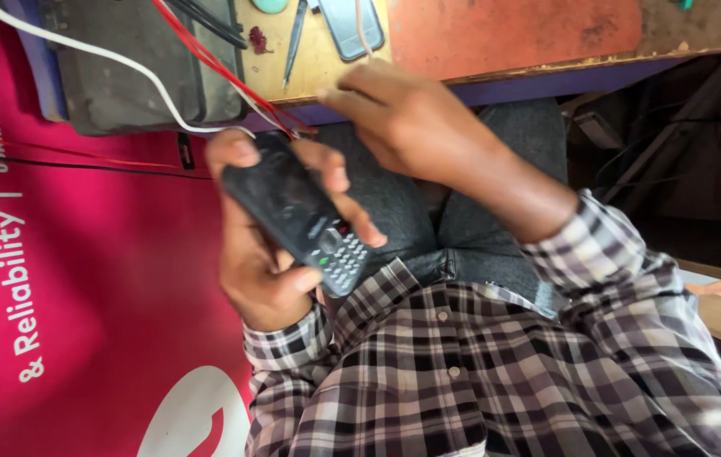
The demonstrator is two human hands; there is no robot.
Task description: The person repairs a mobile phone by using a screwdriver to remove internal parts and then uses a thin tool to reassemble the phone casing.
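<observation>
My left hand (pixel 260 275) grips a dark keypad phone (pixel 297 216) over my lap, thumb on one long edge and fingers wrapped round the other. The phone's face looks worn and its keypad points toward my checked shirt. My right hand (pixel 415 127) hovers just above and beside the phone at the table's edge, fingers curled together. Its fingertips are close to the red wires (pixel 238 80) hanging off the table. Whether those fingers pinch anything is hidden.
A wooden table (pixel 326 63) runs along the top, carrying a grey boxy device (pixel 136 72), a white cable (pixel 106 57), tweezers (pixel 295 38), a smartphone (pixel 352 25) and an orange mat (pixel 512 34). A red banner (pixel 73 279) fills the left side.
</observation>
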